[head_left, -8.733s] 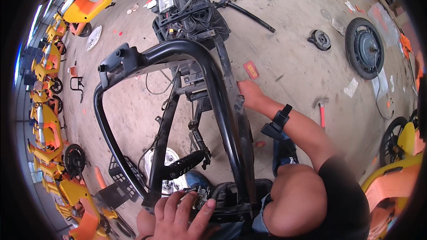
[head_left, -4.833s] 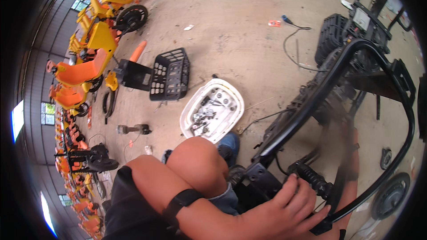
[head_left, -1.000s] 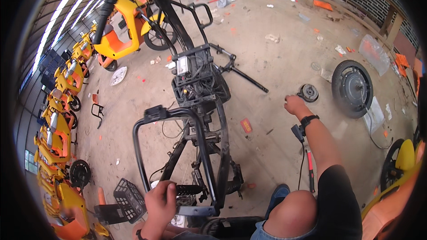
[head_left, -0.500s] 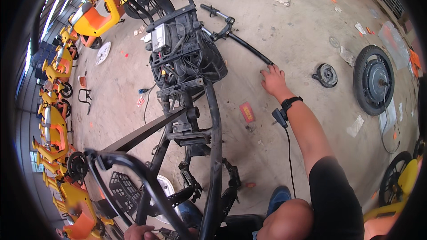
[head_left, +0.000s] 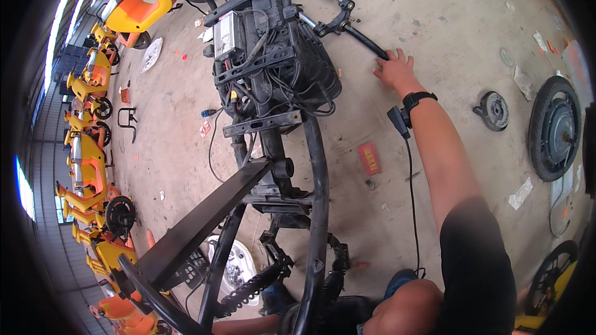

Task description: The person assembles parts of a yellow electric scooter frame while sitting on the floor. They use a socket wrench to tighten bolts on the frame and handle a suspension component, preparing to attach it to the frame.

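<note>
My right hand (head_left: 396, 73) reaches out over the floor with its fingers spread. Its fingertips are at the end of a black tube (head_left: 367, 42), part of a forked metal assembly with silver sections and clamps; whether they touch it I cannot tell. Just below my wrist strap is a black plug (head_left: 399, 121) with a cable. In front of me stands a stripped black scooter frame (head_left: 318, 211), bearing a silver box (head_left: 228, 35) and loose wiring. My left forearm (head_left: 251, 324) shows at the bottom edge, under the frame; the left hand is out of sight.
A black tyred wheel (head_left: 554, 129) and a round hub part (head_left: 494, 111) lie at the right. A red packet (head_left: 369, 158) is on the floor. White basin (head_left: 239, 267) with small parts sits behind the frame's tubes. Yellow scooters (head_left: 90, 161) line the left.
The view has shifted, so the frame and floor items sit differently. My right hand stays by the tube's end, its fingers spreading wider. My left hand has gone out of view.
</note>
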Tool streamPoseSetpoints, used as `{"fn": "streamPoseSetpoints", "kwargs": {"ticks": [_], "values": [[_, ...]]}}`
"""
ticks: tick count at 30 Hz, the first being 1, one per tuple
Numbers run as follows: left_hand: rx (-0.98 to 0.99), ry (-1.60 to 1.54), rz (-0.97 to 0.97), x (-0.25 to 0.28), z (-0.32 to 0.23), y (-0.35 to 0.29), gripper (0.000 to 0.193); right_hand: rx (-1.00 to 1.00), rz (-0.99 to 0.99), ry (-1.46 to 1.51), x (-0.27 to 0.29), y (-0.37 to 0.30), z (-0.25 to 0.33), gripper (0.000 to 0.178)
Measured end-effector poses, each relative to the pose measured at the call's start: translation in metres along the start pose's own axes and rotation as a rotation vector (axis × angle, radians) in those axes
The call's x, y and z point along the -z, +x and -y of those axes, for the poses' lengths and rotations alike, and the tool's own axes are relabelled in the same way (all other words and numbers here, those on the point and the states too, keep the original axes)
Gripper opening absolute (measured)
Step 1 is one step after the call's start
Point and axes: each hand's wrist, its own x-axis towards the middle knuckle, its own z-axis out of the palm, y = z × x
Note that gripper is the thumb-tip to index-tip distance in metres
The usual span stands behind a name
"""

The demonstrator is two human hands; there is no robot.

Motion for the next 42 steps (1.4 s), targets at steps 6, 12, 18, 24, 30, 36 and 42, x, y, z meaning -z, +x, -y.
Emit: {"fn": "streamPoseSetpoints", "kwargs": {"ticks": [6, 12, 18, 24, 30, 36, 42], "values": [[0.056, 0.016, -0.014, 0.0, -0.002, -0.006, 0.016, 0.039, -0.057, -0.097, -0.013, 0.004, 0.001, 0.037], [0.051, 0.045, -0.041, -0.003, 0.0, -0.011, 0.014, 0.083, -0.184, -0.123, -0.028, 0.012, -0.015, 0.029], [0.03, -0.033, -0.075, -0.007, -0.001, -0.011, 0.017, 0.092, -0.177, -0.194, -0.022, 0.011, -0.006, 0.025], [0.098, 0.008, -0.103, -0.006, -0.002, -0.016, 0.015, -0.087, -0.278, 0.02, -0.015, 0.023, 0.016, 0.029], [0.126, -0.015, -0.06, 0.0, -0.005, -0.015, 0.016, -0.057, -0.365, -0.08, -0.041, 0.039, 0.011, 0.028], [0.135, -0.029, -0.057, -0.004, -0.006, -0.012, 0.02, 0.013, -0.471, -0.184, -0.043, 0.042, 0.006, 0.021], [0.103, 0.005, -0.077, -0.005, -0.007, -0.01, 0.021, 0.099, -0.538, -0.348, -0.053, 0.02, -0.003, 0.015]]}}
